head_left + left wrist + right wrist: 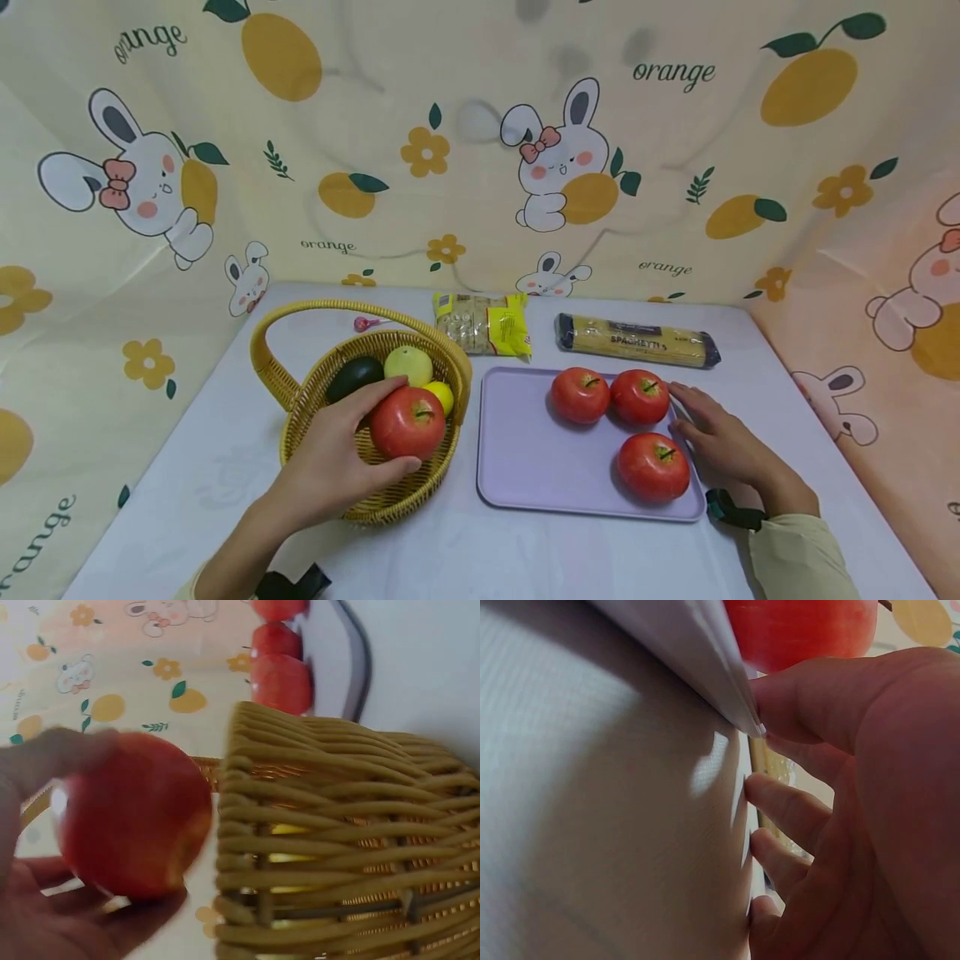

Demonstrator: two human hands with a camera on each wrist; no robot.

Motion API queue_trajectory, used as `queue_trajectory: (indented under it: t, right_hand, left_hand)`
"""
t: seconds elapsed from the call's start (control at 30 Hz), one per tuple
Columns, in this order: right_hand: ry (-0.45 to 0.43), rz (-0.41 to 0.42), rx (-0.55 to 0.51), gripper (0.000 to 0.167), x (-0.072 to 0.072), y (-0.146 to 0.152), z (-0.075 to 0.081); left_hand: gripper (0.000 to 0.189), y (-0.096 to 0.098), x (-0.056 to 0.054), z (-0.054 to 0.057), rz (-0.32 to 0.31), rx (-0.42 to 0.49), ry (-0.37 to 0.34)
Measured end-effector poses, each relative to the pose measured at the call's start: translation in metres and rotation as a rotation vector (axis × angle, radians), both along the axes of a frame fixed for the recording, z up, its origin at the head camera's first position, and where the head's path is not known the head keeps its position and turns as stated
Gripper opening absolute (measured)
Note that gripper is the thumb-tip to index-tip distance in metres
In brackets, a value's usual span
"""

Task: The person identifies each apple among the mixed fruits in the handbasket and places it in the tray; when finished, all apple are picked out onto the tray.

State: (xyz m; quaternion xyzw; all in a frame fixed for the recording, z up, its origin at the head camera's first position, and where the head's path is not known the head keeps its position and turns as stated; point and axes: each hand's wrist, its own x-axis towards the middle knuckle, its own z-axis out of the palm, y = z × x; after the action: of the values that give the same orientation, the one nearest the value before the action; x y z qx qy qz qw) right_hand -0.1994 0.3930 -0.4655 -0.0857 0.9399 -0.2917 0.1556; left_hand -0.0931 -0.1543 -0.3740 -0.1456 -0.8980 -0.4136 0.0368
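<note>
My left hand grips a red apple between thumb and fingers, over the woven basket. In the left wrist view the apple shows beside the basket's wicker wall. A dark green avocado-like item, a pale green round fruit and a yellow lemon-like fruit lie in the basket. At the right edge of the lilac tray, my right hand holds the rim between thumb and index finger, other fingertips against the table. Three red apples sit on the tray.
Behind the tray lies a spaghetti pack, with a yellow and clear food bag to its left. A small pink item is behind the basket, whose tall handle arches up. A printed cloth backdrop encloses the white table.
</note>
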Motion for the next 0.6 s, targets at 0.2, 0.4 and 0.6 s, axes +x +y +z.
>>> queue_trajectory:
  t: [0.2,0.4,0.6]
  right_hand:
    - [0.008,0.005,-0.003,0.079,0.0,0.0,0.0]
    - [0.008,0.005,-0.006,0.079,0.001,-0.001,0.001]
    - [0.015,0.003,-0.007,0.079,0.001,-0.001,0.0]
  left_hand:
    - [0.085,0.0,0.001,0.002,-0.164,0.259,0.015]
    - [0.079,0.011,-0.002,-0.002,-0.303,0.358,0.008]
    - [0.082,0.034,-0.006,-0.004,-0.367,0.345,-0.014]
